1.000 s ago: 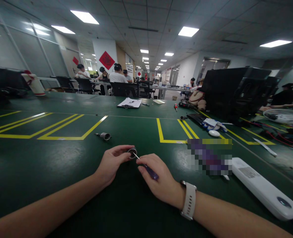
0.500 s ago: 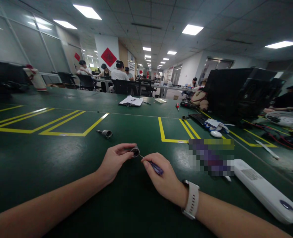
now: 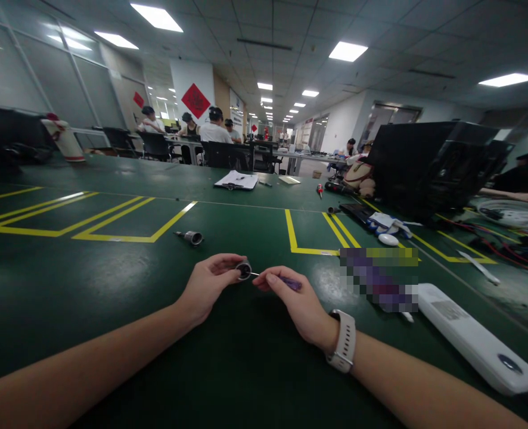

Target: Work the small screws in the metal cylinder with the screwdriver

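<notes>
My left hand (image 3: pixel 208 286) is closed, pinching a small round metal hole saw (image 3: pixel 245 270) between thumb and fingers. Its open, dark-centred end faces right, toward my other hand. A screwdriver with a purple handle (image 3: pixel 292 283) is held in my right hand (image 3: pixel 293 304). The thin metal shaft points left and its tip is at the mouth of the hole saw; how deep it reaches I cannot tell. A second hole saw (image 3: pixel 193 238), with a bit sticking out at its left, lies on the green table beyond my left hand.
Yellow tape (image 3: pixel 112 238) marks the table (image 3: pixel 112 286). A clipboard (image 3: pixel 236 180) lies farther back. To the right are a white power strip (image 3: pixel 478 339), a blurred-out purple item (image 3: pixel 380 283), gloves (image 3: pixel 389 224), wires (image 3: pixel 491 238) and a large black box (image 3: pixel 434 167). People sit in the background.
My right hand has turned and risen slightly, so the screwdriver lies more level, and its fingers have shifted along the handle. My left hand and the hole saw have barely moved.
</notes>
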### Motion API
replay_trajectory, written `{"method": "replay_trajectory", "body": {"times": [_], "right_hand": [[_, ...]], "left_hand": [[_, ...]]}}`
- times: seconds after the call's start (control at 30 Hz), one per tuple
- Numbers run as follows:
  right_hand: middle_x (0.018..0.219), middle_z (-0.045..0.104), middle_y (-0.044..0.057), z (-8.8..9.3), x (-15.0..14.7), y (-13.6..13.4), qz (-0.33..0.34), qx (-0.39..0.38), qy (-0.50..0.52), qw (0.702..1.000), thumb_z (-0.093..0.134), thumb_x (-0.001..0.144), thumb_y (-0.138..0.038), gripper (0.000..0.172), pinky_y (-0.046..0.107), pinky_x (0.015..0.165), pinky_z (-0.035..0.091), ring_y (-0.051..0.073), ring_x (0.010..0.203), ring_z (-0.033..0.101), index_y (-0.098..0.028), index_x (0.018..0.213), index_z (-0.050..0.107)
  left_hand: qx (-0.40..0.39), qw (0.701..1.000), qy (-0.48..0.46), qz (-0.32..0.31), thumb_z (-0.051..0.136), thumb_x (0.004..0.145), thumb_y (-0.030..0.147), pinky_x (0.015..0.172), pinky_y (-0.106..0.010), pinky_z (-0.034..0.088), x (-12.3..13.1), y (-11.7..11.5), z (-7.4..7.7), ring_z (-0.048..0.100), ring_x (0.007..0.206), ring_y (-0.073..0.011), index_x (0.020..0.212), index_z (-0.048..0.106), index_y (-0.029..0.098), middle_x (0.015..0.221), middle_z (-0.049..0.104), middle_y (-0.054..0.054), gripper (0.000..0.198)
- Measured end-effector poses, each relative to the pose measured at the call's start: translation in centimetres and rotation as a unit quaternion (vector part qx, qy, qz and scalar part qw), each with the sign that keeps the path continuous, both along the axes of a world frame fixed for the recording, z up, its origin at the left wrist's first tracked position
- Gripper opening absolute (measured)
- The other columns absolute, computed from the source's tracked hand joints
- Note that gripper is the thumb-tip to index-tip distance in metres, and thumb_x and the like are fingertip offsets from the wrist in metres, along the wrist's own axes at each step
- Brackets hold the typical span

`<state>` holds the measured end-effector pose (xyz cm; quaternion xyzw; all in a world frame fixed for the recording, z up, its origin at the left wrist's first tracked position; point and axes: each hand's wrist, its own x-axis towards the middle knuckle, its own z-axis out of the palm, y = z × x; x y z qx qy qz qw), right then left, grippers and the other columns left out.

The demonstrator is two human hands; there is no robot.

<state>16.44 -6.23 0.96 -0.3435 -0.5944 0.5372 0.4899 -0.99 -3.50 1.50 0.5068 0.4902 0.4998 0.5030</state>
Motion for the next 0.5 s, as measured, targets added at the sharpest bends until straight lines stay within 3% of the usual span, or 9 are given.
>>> {"method": "replay_trajectory", "body": {"times": [0.3, 0.5], "right_hand": [[0.095, 0.064, 0.004, 0.3, 0.4, -0.5, -0.017, 0.069, -0.074, 0.995, 0.047, 0.087, -0.029, 0.021, 0.034, 0.085, 0.047, 0.016, 0.092, 0.059, -0.018, 0.097, 0.062], [0.091, 0.063, 0.004, 0.4, -0.1, -1.0, -0.064, 0.156, -0.169, 0.971, 0.047, 0.086, -0.023, 0.018, 0.031, 0.078, 0.048, 0.015, 0.085, 0.059, -0.019, 0.095, 0.062]], "left_hand": [[0.001, 1.0, -0.015, 0.005, 0.069, 0.063, 0.015, 0.077, -0.034, 0.053, -0.1, 0.1, -0.2, 0.065, 0.088, -0.02, 0.082, 0.06, 0.015, 0.099, 0.069, -0.007, 0.021], [0.01, 1.0, -0.017, 0.008, 0.069, 0.063, 0.015, 0.077, -0.034, 0.053, -0.1, 0.0, -0.3, 0.065, 0.088, -0.0198, 0.081, 0.059, 0.015, 0.1, 0.069, -0.007, 0.021]]}}
